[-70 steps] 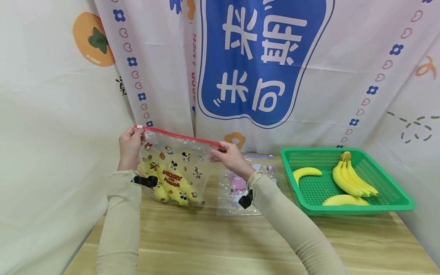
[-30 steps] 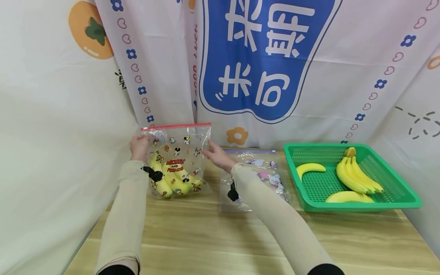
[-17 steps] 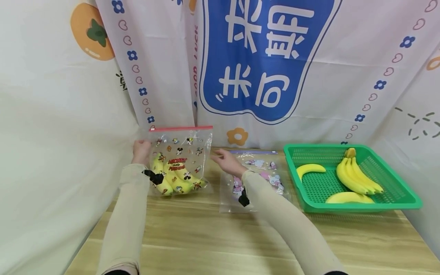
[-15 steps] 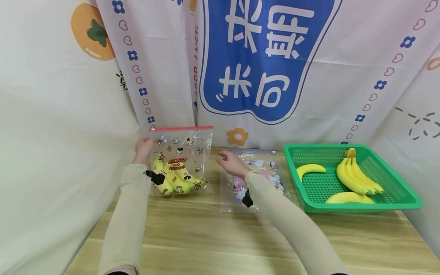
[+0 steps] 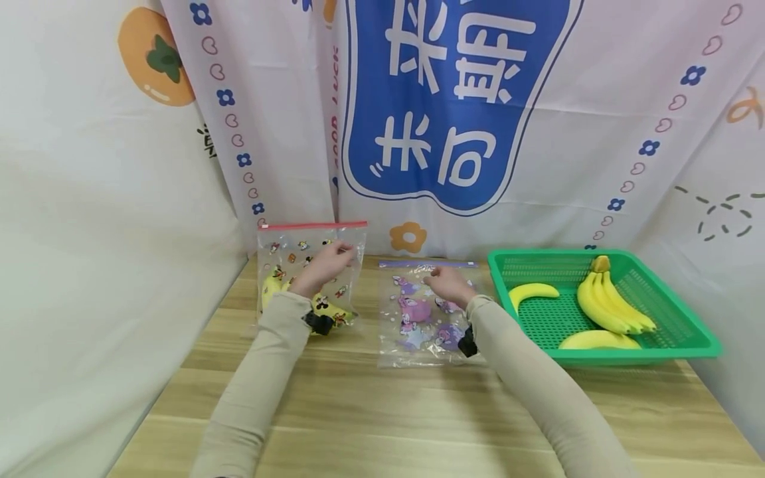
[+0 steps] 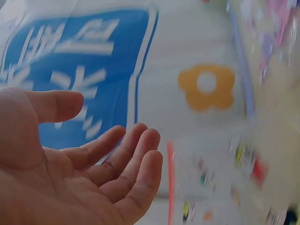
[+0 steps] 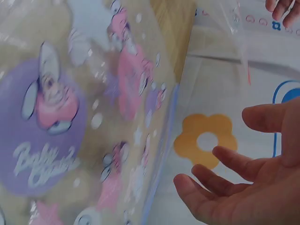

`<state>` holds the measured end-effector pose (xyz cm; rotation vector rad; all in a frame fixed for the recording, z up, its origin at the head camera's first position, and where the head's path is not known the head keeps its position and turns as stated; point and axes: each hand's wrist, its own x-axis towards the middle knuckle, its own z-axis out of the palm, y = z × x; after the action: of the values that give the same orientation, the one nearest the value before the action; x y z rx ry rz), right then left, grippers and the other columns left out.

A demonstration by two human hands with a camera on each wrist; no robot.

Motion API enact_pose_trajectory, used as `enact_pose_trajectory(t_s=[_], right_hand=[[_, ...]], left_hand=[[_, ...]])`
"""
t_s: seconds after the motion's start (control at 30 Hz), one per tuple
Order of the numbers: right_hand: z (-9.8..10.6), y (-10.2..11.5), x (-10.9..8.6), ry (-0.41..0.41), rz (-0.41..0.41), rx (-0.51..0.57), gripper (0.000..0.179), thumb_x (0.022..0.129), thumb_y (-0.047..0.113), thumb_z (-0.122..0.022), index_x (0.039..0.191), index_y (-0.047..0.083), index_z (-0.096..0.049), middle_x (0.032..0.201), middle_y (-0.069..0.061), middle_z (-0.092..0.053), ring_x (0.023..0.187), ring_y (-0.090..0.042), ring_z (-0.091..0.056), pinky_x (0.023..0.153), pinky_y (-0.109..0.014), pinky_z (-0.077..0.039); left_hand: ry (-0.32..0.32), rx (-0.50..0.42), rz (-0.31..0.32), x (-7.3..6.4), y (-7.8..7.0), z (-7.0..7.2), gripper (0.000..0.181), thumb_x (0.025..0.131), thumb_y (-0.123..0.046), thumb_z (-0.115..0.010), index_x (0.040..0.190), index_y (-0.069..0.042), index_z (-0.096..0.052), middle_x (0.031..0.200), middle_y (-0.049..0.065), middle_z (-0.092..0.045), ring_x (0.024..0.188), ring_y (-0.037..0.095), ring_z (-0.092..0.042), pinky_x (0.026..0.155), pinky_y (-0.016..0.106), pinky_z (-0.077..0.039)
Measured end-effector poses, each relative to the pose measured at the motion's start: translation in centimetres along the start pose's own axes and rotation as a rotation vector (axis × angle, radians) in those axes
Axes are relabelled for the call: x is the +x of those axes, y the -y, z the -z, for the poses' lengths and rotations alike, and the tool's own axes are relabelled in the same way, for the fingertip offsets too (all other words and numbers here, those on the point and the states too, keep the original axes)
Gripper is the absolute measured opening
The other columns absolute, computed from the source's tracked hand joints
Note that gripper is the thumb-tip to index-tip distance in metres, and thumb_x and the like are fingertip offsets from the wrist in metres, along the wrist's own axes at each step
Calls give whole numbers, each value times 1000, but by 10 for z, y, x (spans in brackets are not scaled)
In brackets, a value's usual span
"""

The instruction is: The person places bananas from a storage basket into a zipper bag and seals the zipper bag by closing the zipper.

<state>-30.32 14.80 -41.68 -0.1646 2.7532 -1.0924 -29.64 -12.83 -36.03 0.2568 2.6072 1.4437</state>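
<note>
A clear zip bag with a red top strip and printed cartoon figures (image 5: 279,249) stands at the back left with bananas (image 5: 271,291) inside. My left hand (image 5: 327,265) passes in front of it, hiding part of its print. In the left wrist view that hand (image 6: 108,178) holds nothing, fingers loosely bent. A second zip bag (image 5: 412,317), with a purple strip and pink and purple print, lies flat on the table. My right hand (image 5: 449,287) hovers over its upper part. The right wrist view shows this hand (image 7: 243,180) with relaxed fingers and nothing held.
A green basket (image 5: 633,354) at the right holds a banana bunch (image 5: 603,305) and single bananas, one at the left (image 5: 534,291) and one in front (image 5: 600,340). A printed curtain (image 5: 287,133) hangs behind the wooden table (image 5: 335,411).
Both hands have let go of the red-strip bag, which now stands by itself. The left hand has moved right across its front; the right hand has moved right over the purple-strip bag.
</note>
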Motion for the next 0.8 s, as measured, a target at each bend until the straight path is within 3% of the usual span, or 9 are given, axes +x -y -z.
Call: enact_pose_trajectory(t_s=[0.2,0.33,0.43,0.47,0.6,0.7,0.8], right_hand=[[5,-23,2,-67,-76,-34,49,92,23,-52,123,-15,-48,128,-32,-49,118,-44,-46,100,-51,-40],[3,-30,1,-85,-135,-59,31,89,20,-54,95,-10,-58,102,-26,-59,95,-37,-57,89,-46,-47],[1,-33,2,-88,-181,-109,21,86,20,-56,74,3,-54,85,-15,-58,79,-29,-54,79,-40,-49],[1,-34,2,-81,-185,-138,20,86,19,-56,72,4,-54,85,-15,-58,81,-29,-55,81,-40,-48],[-1,-38,5,-52,-183,-247,20,81,14,-53,62,8,-51,81,-14,-60,78,-29,-55,76,-41,-48],[-1,-42,6,-46,-192,-325,13,76,12,-52,63,7,-53,86,-16,-60,81,-33,-54,78,-47,-45],[-1,-45,6,-55,-228,-350,14,74,14,-52,74,2,-59,95,-19,-61,90,-38,-52,84,-54,-40]], left_hand=[[39,32,37,13,0,-42,41,96,-26,-50,127,2,-48,127,21,-50,117,35,-48,97,46,-42],[50,21,104,19,10,-64,49,95,-29,-52,132,3,-42,130,22,-48,119,37,-46,99,49,-41],[53,48,128,26,17,-81,56,93,-32,-54,134,4,-40,132,24,-47,120,39,-45,99,49,-40],[50,57,130,27,18,-87,55,93,-33,-55,132,4,-42,129,23,-48,117,38,-47,98,49,-41],[76,45,128,34,24,-102,38,93,-34,-56,102,2,-50,95,14,-53,83,26,-51,75,39,-48],[82,9,130,39,27,-109,32,94,-30,-55,76,-6,-42,73,4,-40,63,16,-37,57,30,-38],[64,-14,147,44,30,-114,36,94,-25,-55,67,-13,-36,65,-1,-34,56,12,-33,53,26,-33]])
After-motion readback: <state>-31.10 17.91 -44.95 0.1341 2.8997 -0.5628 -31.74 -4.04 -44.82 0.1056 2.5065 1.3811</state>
